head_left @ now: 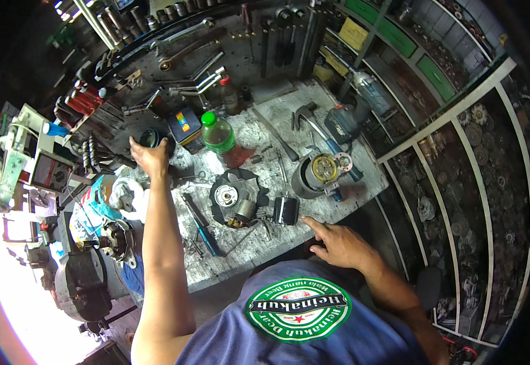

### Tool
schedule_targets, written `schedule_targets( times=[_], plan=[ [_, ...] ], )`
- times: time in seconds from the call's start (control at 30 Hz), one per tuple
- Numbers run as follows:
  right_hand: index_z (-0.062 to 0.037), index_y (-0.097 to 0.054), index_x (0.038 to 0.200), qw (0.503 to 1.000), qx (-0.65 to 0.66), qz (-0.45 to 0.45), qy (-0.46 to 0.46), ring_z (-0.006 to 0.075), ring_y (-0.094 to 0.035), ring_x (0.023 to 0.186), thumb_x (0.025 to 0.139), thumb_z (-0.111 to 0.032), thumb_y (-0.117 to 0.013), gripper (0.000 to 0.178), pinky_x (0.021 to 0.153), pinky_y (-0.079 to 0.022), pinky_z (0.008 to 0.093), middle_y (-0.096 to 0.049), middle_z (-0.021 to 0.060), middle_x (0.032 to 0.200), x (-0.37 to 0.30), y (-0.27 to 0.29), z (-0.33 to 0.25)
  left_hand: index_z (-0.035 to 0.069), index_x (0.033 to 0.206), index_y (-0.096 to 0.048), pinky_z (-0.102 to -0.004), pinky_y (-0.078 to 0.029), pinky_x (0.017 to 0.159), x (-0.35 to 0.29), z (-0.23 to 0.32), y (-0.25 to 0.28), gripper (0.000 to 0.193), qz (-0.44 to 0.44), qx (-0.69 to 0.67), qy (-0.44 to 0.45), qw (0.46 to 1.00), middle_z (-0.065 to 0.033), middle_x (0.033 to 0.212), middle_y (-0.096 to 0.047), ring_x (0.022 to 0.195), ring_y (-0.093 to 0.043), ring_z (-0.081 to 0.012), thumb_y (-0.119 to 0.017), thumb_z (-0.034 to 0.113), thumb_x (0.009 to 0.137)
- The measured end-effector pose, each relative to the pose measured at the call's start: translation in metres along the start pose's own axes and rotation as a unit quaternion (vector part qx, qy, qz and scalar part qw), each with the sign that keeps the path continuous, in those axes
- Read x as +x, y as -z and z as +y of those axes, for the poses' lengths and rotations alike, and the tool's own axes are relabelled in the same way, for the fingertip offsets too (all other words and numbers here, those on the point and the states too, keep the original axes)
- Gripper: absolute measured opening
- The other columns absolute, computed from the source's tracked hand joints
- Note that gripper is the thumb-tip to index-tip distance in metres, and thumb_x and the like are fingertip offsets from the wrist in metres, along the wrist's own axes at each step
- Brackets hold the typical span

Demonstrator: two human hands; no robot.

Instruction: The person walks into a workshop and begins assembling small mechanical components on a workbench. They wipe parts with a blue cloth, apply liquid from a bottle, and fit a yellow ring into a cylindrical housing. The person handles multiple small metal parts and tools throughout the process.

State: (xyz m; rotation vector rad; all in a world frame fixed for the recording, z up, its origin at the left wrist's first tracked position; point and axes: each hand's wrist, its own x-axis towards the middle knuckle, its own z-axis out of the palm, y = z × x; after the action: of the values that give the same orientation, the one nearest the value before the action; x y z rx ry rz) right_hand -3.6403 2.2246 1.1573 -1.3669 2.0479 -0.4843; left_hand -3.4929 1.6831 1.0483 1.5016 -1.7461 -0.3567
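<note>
At the far left of the bench, my left hand (150,159) reaches out with thumb and fingers on either side of a dark round tin (149,137) and grips it. My right hand (345,246) hovers at the bench's front edge, index finger stretched out and holding nothing. Just left of that fingertip stands a shiny black cylinder (285,210). Further left lies a dark round housing (237,198) with a pale disc and a metal cylinder in it. Behind my right hand sits a metal motor casing (305,179), beside a part with a yellow ring (324,168).
A green-capped bottle (218,135) and a dark box (185,128) stand near the left hand. A hammer (315,125) and a power tool (345,121) lie at the back right. A blue-handled screwdriver (207,241) lies in front. Parts shelves (453,201) line the right; a vise (82,277) is left.
</note>
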Motion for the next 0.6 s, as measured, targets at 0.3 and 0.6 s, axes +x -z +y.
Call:
schedule_targets(
  times=[0.3, 0.6],
  plan=[
    [-0.0175, -0.035, 0.172, 0.999, 0.031, -0.002, 0.034, 0.0448, -0.075, 0.097, 0.098, -0.020, -0.080, 0.087, 0.087, -0.060, 0.0546, -0.076, 0.0226, 0.104, 0.025, -0.001, -0.009, 0.000, 0.136, -0.070, -0.0496, -0.053, 0.110, -0.210, -0.084, 0.202, 0.052, -0.009, -0.055, -0.240, 0.969, -0.0225, 0.131, -0.071, 0.124, -0.069, -0.0416, -0.082, 0.001, 0.086],
    [-0.0150, -0.038, 0.171, 0.962, 0.008, -0.096, 0.254, 0.0476, -0.075, 0.100, 0.100, -0.023, -0.075, 0.080, 0.090, -0.060, 0.0575, -0.075, 0.0256, 0.111, 0.104, -0.029, -0.066, 0.000, 0.136, -0.069, -0.0520, -0.050, 0.110, -0.227, -0.217, 0.265, 0.041, 0.014, 0.234, 0.095, 0.967, -0.0228, 0.133, -0.068, 0.128, -0.065, -0.0424, -0.077, 0.016, 0.100]
  ],
)
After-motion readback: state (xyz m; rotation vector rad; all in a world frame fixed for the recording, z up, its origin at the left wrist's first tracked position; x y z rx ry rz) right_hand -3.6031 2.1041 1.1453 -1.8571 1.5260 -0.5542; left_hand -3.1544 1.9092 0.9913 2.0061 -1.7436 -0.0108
